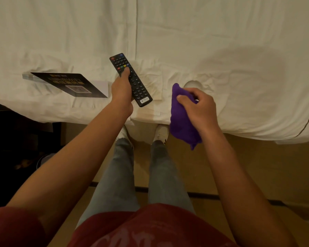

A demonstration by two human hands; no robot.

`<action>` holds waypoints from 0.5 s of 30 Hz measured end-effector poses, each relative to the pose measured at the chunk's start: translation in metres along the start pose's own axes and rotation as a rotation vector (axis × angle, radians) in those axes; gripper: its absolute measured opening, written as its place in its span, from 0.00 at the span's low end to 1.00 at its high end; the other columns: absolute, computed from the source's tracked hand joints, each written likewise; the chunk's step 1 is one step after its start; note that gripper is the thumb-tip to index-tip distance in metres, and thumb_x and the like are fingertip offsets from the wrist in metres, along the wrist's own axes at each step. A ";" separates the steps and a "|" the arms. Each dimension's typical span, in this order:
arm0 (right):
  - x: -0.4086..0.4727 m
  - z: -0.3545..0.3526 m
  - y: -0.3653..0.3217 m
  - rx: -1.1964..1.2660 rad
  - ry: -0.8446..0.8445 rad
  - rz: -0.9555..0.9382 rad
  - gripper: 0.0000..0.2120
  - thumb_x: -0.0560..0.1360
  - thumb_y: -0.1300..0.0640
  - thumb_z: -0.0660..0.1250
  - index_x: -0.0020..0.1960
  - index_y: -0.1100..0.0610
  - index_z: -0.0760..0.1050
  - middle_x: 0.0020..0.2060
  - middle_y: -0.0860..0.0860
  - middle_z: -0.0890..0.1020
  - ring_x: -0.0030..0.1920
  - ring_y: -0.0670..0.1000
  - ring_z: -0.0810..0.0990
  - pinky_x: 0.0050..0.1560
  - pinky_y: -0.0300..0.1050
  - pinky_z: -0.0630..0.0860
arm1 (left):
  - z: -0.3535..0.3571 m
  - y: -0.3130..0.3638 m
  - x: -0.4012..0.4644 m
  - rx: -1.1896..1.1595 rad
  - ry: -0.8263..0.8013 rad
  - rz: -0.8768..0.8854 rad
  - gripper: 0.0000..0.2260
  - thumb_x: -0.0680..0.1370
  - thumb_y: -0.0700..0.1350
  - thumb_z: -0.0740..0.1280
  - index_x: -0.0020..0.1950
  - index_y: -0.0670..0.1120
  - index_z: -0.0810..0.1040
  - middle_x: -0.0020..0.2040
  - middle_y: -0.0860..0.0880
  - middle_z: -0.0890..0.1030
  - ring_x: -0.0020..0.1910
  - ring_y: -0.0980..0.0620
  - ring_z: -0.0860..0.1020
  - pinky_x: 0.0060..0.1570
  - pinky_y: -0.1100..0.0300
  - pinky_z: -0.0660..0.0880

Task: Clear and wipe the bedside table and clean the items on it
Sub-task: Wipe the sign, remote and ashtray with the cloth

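- Remote control (131, 79): long black plastic bar with small coloured buttons, gripped by left hand (121, 90), thumb on keypad, above wrinkled white bedsheet (221, 50).
- Purple cloth (182, 118): soft, bunched, pinched in right hand (197, 106), hanging past bed edge.
- Black card (70, 84): flat, rectangular, lying on sheet.

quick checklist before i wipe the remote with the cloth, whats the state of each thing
1. Left hand grips the remote: ok.
2. Right hand holds the purple cloth: ok.
3. Button side of the remote faces up: ok.
4. Cloth touching the remote: not ok, they are apart.
5. Black card lies on the bed sheet, away from both hands: ok.
6. Cloth damp or dry: cannot tell.
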State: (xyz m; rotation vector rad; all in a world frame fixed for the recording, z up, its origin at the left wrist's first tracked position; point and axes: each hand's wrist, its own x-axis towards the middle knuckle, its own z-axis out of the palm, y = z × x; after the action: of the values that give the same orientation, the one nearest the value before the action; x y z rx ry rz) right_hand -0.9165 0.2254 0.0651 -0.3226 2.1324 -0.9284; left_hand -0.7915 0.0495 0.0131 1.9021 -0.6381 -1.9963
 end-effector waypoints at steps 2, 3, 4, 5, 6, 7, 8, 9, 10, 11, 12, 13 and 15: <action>0.008 -0.006 0.000 -0.004 0.014 -0.005 0.09 0.76 0.49 0.72 0.56 0.44 0.82 0.47 0.35 0.83 0.47 0.33 0.80 0.39 0.23 0.72 | -0.001 -0.009 0.000 0.047 -0.040 -0.008 0.10 0.82 0.53 0.67 0.54 0.47 0.80 0.42 0.51 0.84 0.37 0.54 0.81 0.33 0.61 0.76; 0.011 -0.008 0.000 -0.006 0.018 -0.008 0.10 0.76 0.49 0.72 0.57 0.45 0.83 0.49 0.37 0.83 0.48 0.35 0.80 0.40 0.23 0.72 | -0.001 -0.014 0.000 0.054 -0.044 -0.016 0.10 0.82 0.53 0.68 0.53 0.46 0.80 0.40 0.50 0.83 0.34 0.54 0.79 0.32 0.61 0.75; 0.014 -0.009 0.001 -0.004 0.020 -0.010 0.10 0.76 0.50 0.71 0.57 0.47 0.83 0.50 0.39 0.84 0.48 0.36 0.80 0.41 0.25 0.72 | -0.001 -0.019 0.000 0.044 -0.042 -0.029 0.11 0.82 0.52 0.69 0.53 0.45 0.80 0.38 0.50 0.83 0.33 0.54 0.79 0.33 0.61 0.77; 0.015 -0.010 0.002 0.002 0.019 -0.010 0.10 0.76 0.50 0.71 0.57 0.47 0.83 0.50 0.40 0.84 0.49 0.37 0.80 0.43 0.28 0.73 | 0.001 -0.025 0.000 0.021 -0.042 -0.046 0.11 0.81 0.51 0.69 0.53 0.43 0.80 0.38 0.49 0.83 0.32 0.53 0.81 0.35 0.60 0.79; 0.017 -0.010 0.003 0.011 0.016 -0.005 0.10 0.76 0.50 0.71 0.57 0.47 0.83 0.50 0.40 0.84 0.49 0.38 0.81 0.44 0.31 0.73 | 0.003 -0.030 0.001 -0.010 -0.049 -0.064 0.10 0.81 0.49 0.70 0.53 0.42 0.80 0.39 0.48 0.84 0.33 0.52 0.83 0.37 0.59 0.81; 0.018 -0.010 0.004 0.018 0.012 0.003 0.11 0.76 0.50 0.71 0.57 0.47 0.83 0.50 0.40 0.84 0.49 0.38 0.81 0.45 0.33 0.73 | 0.006 -0.035 0.001 -0.043 -0.059 -0.082 0.09 0.81 0.47 0.70 0.52 0.41 0.80 0.40 0.46 0.85 0.35 0.51 0.85 0.38 0.58 0.82; 0.018 -0.009 0.006 0.023 0.007 0.011 0.11 0.76 0.50 0.72 0.58 0.47 0.83 0.49 0.39 0.84 0.49 0.39 0.81 0.44 0.33 0.73 | 0.008 -0.040 0.002 -0.069 -0.067 -0.100 0.08 0.81 0.45 0.70 0.52 0.40 0.79 0.41 0.44 0.86 0.37 0.49 0.86 0.39 0.57 0.83; 0.018 -0.008 0.008 0.028 0.003 0.020 0.11 0.76 0.49 0.72 0.58 0.47 0.83 0.49 0.38 0.83 0.49 0.39 0.81 0.44 0.34 0.74 | 0.011 -0.045 0.004 -0.087 -0.073 -0.119 0.07 0.81 0.44 0.70 0.52 0.40 0.79 0.42 0.42 0.86 0.37 0.48 0.87 0.38 0.56 0.83; 0.018 -0.006 0.009 0.034 -0.001 0.027 0.11 0.76 0.49 0.72 0.59 0.47 0.83 0.48 0.38 0.83 0.49 0.40 0.81 0.44 0.34 0.74 | 0.014 -0.048 0.005 -0.101 -0.077 -0.135 0.06 0.82 0.43 0.69 0.52 0.39 0.79 0.43 0.41 0.85 0.38 0.47 0.87 0.38 0.56 0.83; 0.018 -0.004 0.011 0.040 -0.004 0.035 0.12 0.76 0.49 0.72 0.59 0.46 0.83 0.48 0.37 0.82 0.49 0.40 0.81 0.44 0.35 0.75 | 0.016 -0.052 0.007 -0.112 -0.076 -0.152 0.06 0.82 0.42 0.69 0.52 0.39 0.78 0.44 0.41 0.85 0.38 0.47 0.87 0.38 0.56 0.84; 0.018 -0.003 0.012 0.047 -0.009 0.040 0.12 0.77 0.49 0.72 0.60 0.46 0.83 0.48 0.37 0.82 0.49 0.40 0.81 0.44 0.34 0.75 | 0.019 -0.055 0.009 -0.122 -0.069 -0.169 0.06 0.82 0.41 0.69 0.52 0.39 0.78 0.45 0.40 0.85 0.38 0.47 0.87 0.37 0.56 0.84; 0.018 -0.003 0.013 0.052 -0.013 0.043 0.12 0.77 0.49 0.72 0.60 0.46 0.83 0.48 0.37 0.82 0.49 0.39 0.81 0.44 0.33 0.75 | 0.021 -0.057 0.011 -0.132 -0.058 -0.184 0.05 0.82 0.41 0.69 0.52 0.38 0.78 0.46 0.39 0.85 0.38 0.46 0.87 0.37 0.55 0.84; 0.018 -0.002 0.015 0.057 -0.022 0.045 0.13 0.77 0.49 0.72 0.60 0.46 0.82 0.48 0.37 0.82 0.49 0.38 0.81 0.44 0.32 0.74 | 0.023 -0.061 0.015 -0.141 -0.030 -0.199 0.06 0.81 0.39 0.69 0.53 0.37 0.78 0.46 0.39 0.84 0.37 0.46 0.86 0.36 0.56 0.84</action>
State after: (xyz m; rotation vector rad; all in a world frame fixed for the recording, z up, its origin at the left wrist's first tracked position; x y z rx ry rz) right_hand -0.9287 0.2281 0.0450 -0.2545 2.0807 -0.9540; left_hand -0.8108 0.0964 -0.0313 1.9187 -0.3159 -2.1305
